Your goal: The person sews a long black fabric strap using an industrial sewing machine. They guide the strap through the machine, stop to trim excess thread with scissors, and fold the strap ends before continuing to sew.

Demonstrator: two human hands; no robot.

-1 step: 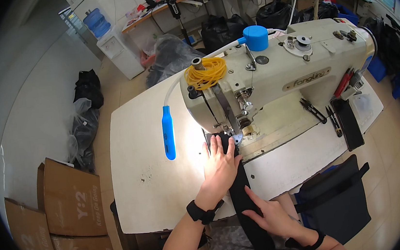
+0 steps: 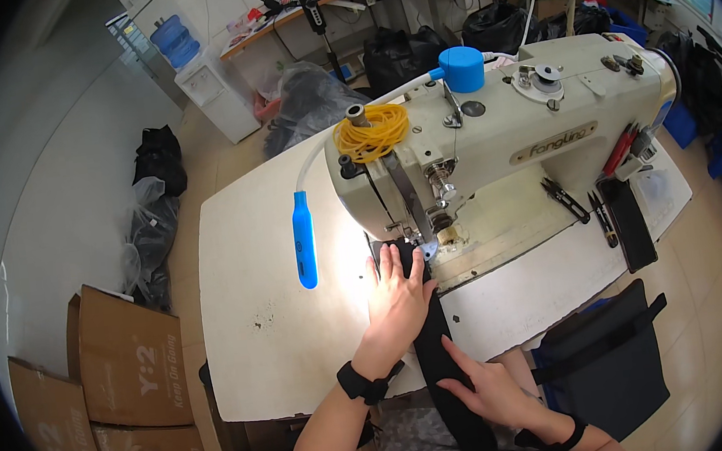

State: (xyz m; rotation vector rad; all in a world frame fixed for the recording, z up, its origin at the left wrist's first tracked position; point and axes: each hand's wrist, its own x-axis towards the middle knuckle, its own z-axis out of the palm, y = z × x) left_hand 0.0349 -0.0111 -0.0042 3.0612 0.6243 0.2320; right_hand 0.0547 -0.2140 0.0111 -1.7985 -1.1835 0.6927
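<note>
A black fabric strip [image 2: 451,396] runs from under the needle area of a cream sewing machine [image 2: 492,137] down over the table's front edge towards my lap. My left hand [image 2: 400,305] lies on the strip's upper part, fingers stretched out flat and their tips close to the presser foot. Lower down, my right hand [image 2: 498,394] rests at the strip's right edge. Its thumb and forefinger are stretched apart against the cloth; the other fingers are mostly hidden. A lamp with a blue handle [image 2: 304,240] hangs left of the needle, and bright light falls beside it.
On the white table [image 2: 295,347], thread snips [image 2: 604,219], a second black-handled cutter [image 2: 566,200] and a dark phone-like slab [image 2: 627,224] lie to the right. Yellow cord [image 2: 372,132] is coiled atop the machine. Cardboard boxes [image 2: 133,355] stand at left, a black bag [image 2: 609,367] at lower right.
</note>
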